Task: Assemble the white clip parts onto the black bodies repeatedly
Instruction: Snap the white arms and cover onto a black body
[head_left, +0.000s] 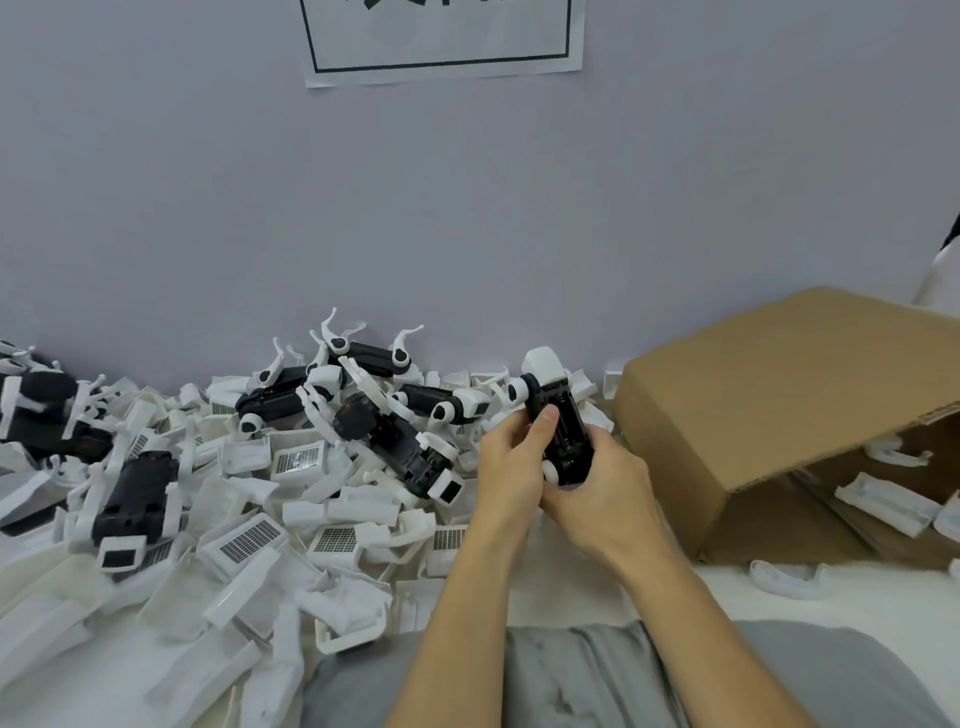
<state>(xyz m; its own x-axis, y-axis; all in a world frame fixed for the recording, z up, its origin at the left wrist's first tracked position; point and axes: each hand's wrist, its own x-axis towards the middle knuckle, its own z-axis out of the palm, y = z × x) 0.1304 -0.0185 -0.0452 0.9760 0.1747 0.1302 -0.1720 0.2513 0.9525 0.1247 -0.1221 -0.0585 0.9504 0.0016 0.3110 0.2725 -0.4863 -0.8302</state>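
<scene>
Both hands hold one black body (563, 436) with a white block on its far end, raised above the pile at centre. My left hand (511, 462) grips its left side, thumb pressed on the top face. My right hand (605, 483) curls around its lower end from the right. A small white round part shows at the body's near end between the fingers. Loose white clip parts (291, 514) cover the surface to the left. Several black bodies with white parts fitted (395, 447) lie on that pile.
An open cardboard box (769, 415) lies on its side at the right, with white clip parts (883, 501) inside and one on the surface in front (784, 577). A wall with a paper sign (441, 41) stands behind. My grey-trousered legs (582, 675) are at the bottom.
</scene>
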